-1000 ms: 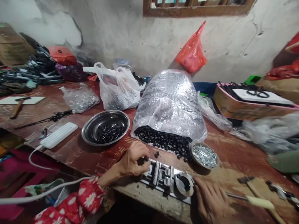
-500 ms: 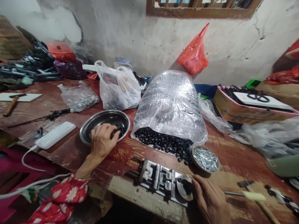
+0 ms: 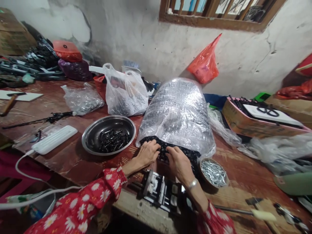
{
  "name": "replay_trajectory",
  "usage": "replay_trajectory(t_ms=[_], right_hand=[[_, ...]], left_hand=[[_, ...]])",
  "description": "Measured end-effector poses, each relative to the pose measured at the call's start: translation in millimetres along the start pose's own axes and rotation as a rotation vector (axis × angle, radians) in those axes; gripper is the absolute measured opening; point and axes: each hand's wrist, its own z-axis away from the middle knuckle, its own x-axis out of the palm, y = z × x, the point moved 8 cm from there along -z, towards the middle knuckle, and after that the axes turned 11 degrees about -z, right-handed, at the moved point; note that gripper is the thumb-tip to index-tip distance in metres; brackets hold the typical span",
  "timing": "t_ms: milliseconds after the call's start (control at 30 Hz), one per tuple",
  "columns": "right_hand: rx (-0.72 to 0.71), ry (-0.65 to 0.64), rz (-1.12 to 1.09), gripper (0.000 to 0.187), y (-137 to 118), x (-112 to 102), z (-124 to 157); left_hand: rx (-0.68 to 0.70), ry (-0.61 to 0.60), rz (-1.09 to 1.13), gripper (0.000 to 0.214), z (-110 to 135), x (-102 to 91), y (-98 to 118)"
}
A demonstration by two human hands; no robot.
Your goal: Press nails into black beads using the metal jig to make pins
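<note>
A big clear plastic bag [image 3: 179, 113] lies on the brown table [image 3: 73, 159], its open mouth spilling small black round parts [image 3: 188, 155]. My left hand [image 3: 148, 153] and my right hand [image 3: 179, 163] both reach into that pile at the bag's mouth, fingers curled down among the black parts. What the fingers hold is hidden. A metal jig [image 3: 159, 191] sits at the table's front edge just below my wrists. A steel bowl [image 3: 109, 135] with black pins stands to the left. A small dish of silver nails [image 3: 214, 172] sits right of my right hand.
A white power strip [image 3: 54, 139] with its cable lies at the left. Plastic bags [image 3: 125, 92] stand behind the bowl. A cardboard tray with scissors [image 3: 262, 113] is at the right. A hammer [image 3: 253, 211] lies near the front right edge. An orange bag [image 3: 204, 63] leans against the wall.
My left hand left the steel bowl and moved right to the black parts. My right hand left the jig and moved up into the same pile. The view tilted slightly.
</note>
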Motion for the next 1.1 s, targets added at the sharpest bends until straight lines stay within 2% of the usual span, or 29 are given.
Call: replay_trajectory(t_ms=[133, 267, 433, 567, 667, 767, 867, 1100], right_hand=[[-0.045, -0.028, 0.032, 0.026, -4.9, 18.4, -22.7], [-0.036, -0.005, 0.001, 0.017, -1.4, 16.6, -18.8], [-0.004, 0.022, -0.12, 0.016, 2.0, -9.7, 16.3], [0.028, 0.044, -0.299, 0.012, -6.4, -34.3, 63.0], [0.012, 0.057, -0.343, 0.015, -19.0, -42.9, 98.0], [0.012, 0.05, -0.348, 0.02, -27.8, -38.6, 125.1], [0.021, 0.026, -0.318, 0.022, -33.3, -27.0, 140.3], [0.011, 0.078, -0.109, 0.014, -43.1, -17.4, 141.8]], left_hand=[[0.014, 0.044, 0.08, 0.013, 4.2, 1.4, -5.4], [0.02, 0.1, 0.159, 0.013, 10.0, -4.9, -5.2], [0.023, 0.133, 0.269, 0.019, 24.8, -24.9, 1.0], [0.069, 0.131, 0.448, 0.019, 54.7, -48.0, 13.3], [0.119, 0.105, 0.507, 0.02, 80.2, -58.6, 25.5], [0.185, 0.067, 0.491, 0.026, 100.6, -59.6, 38.8], [0.223, 0.044, 0.428, 0.029, 112.4, -55.2, 46.9], [0.203, -0.04, 0.282, 0.021, 112.8, -48.6, 51.7]])
